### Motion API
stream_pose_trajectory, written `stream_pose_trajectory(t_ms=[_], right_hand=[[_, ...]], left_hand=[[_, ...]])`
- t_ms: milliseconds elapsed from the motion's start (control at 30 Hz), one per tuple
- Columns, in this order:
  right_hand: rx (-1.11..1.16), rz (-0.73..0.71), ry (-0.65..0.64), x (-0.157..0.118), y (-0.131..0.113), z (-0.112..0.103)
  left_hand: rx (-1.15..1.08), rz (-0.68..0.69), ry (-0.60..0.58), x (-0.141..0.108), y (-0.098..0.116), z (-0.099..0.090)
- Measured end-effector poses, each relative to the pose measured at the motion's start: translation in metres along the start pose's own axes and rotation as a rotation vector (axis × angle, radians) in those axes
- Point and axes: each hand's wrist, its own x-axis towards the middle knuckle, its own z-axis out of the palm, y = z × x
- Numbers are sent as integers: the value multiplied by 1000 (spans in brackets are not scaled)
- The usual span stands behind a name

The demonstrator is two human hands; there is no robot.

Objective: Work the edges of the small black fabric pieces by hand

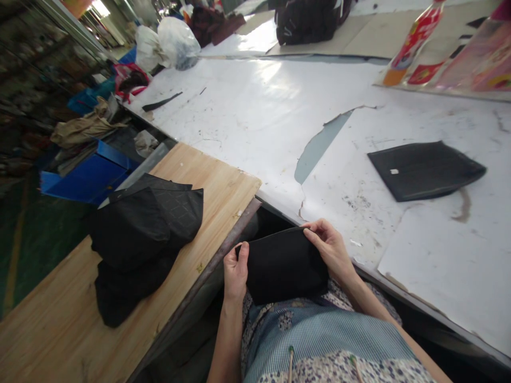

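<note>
A black fabric panel [285, 266] is stretched between my two hands, just above my lap. My left hand [236, 268] pinches its upper left corner, thumb on top. At the upper right corner, my right hand [329, 247] grips the same panel between thumb and fingers. To the left, a loose pile of black fabric pieces [136, 229] lies on a wooden board [223, 175]. Another flat black piece [427, 170], with a small white mark on it, rests on the white table to the right.
The white-covered table [247, 117] has a torn patch [323, 143] in its covering. A bottle with a red label [417, 37] and plastic packaging [459, 69] stand at the back right. Near the board are a blue box [85, 175] and white plastic bags [178, 42]. A black bag [307, 21] sits far back.
</note>
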Motion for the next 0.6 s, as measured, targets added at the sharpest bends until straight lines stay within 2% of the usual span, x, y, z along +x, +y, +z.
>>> stream_pose_trajectory(t_ms=[167, 333, 467, 600], right_hand=[[-111, -96, -9, 1, 2, 1], [-18, -21, 40, -1, 5, 3], [5, -7, 37, -2, 2, 5], [10, 12, 32, -3, -1, 5]], left_hand=[[51, 8, 22, -2, 0, -3], [-17, -75, -21, -3, -4, -5], [-4, -97, 28, -2, -5, -4], [44, -59, 73, 0, -3, -4]])
